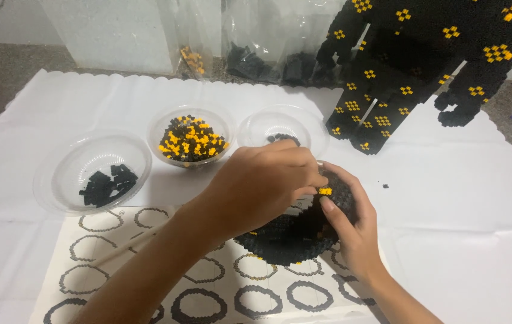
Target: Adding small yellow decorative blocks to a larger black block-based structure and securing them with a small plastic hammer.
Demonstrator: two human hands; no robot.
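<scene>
A black rounded piece built from tiny bricks (286,237), with a small yellow patch (325,191), sits over a printed sheet of ring diagrams (208,288). My right hand (352,225) cups its right side, thumb on the black surface just below the yellow patch. My left hand (262,183) reaches across from the lower left, fingers pinched together at the top of the piece next to the yellow patch. What the fingertips pinch is hidden.
Three clear plastic bowls stand behind: black bricks in the left one (107,183), yellow and black bricks in the middle one (193,139), a few black bits in the right one (283,129). A large black figure with yellow spots (412,66) stands at back right. Plastic bags (268,54) lie behind.
</scene>
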